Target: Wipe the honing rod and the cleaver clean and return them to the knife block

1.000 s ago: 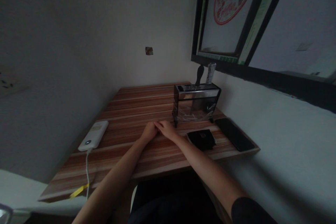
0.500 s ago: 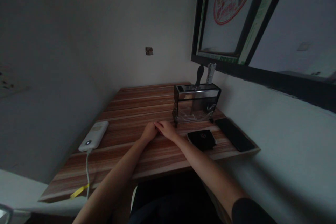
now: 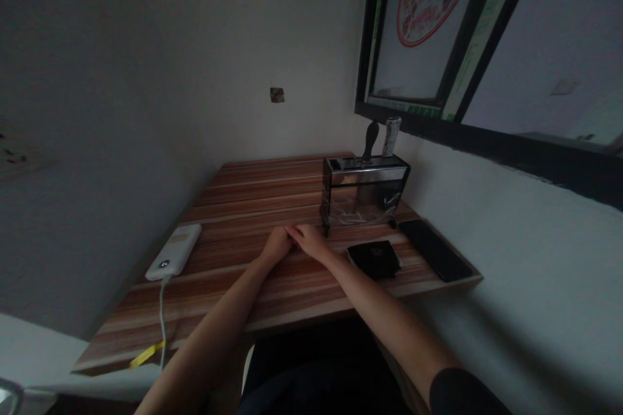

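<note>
On the wood-grain table [image 3: 253,191], my left hand [image 3: 279,241] and my right hand [image 3: 309,240] rest together, fingers folded against each other. Both look closed, and no object shows in them; their palms are hidden. Just beyond my right hand stands a dark knife block [image 3: 367,191] with clear sides and some clear plastic film on its front. A black handle [image 3: 370,139] and a wrapped, light-coloured handle [image 3: 391,136] stick up from its top. A small black folded item [image 3: 374,259] lies beside my right forearm.
A white power bank [image 3: 175,251] lies at the left, with a white cable [image 3: 162,318] running over the front edge past a yellow tag [image 3: 147,355]. At the right edge is a black phone [image 3: 435,249]. A dark-framed window or mirror [image 3: 409,104] hangs above the right side.
</note>
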Motion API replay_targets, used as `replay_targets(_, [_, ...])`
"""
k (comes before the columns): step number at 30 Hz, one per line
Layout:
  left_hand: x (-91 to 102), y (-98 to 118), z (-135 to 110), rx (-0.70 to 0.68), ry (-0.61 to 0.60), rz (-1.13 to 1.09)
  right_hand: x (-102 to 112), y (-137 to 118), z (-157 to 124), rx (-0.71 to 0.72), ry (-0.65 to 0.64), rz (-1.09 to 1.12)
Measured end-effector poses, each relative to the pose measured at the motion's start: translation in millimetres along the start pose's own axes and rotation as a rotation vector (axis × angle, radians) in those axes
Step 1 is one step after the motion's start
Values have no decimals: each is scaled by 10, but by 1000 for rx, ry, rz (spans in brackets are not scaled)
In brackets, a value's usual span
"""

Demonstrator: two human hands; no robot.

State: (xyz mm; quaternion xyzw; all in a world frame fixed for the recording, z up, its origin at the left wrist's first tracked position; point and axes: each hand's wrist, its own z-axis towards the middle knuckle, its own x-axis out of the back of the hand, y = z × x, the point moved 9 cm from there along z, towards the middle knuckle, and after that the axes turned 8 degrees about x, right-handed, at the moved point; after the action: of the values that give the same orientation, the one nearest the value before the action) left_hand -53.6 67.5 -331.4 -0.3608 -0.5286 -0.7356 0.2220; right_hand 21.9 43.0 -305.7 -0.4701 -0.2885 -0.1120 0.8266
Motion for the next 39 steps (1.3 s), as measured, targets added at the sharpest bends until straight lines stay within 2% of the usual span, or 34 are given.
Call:
replay_targets(8, [64, 100, -27, -18, 30, -17, -4, -3, 3, 19, 2, 3])
replay_targets(23, [-6, 2, -7, 40, -32, 0, -12, 21, 7, 13, 1, -13])
replay_targets(39, [88, 150, -48, -11, 15, -30, -5, 7, 1, 1, -11, -29])
